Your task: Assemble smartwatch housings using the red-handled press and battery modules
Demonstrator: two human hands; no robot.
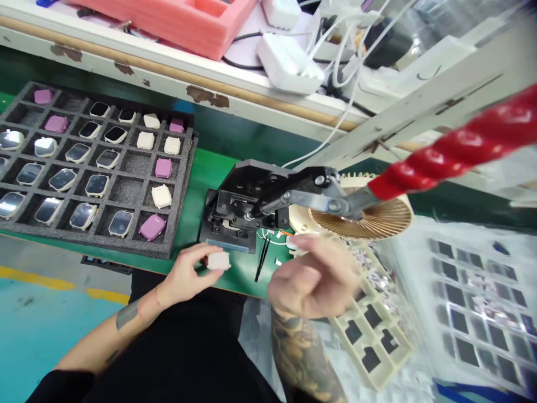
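Note:
My left hand [187,275] pinches a small whitish watch case [218,261] between thumb and fingers, just in front of the black press fixture [239,204]. Its steel linkage ends in a red twisted handle [453,143] reaching up to the right. My right hand [314,277] is raised right of the fixture, fingers curled and partly blurred; whether it holds anything is hidden. Black tweezers [263,257] lie on the green mat [243,271] between my hands, beside small white pieces and a thin white cable.
A grey foam tray [121,246] at left holds several watch cases and faces. A beige fan [364,215] stands behind my right hand. At right are a cream compartment tray [377,369] and a clear plastic tray [478,302]. A shelf [168,84] with chargers and cables runs behind.

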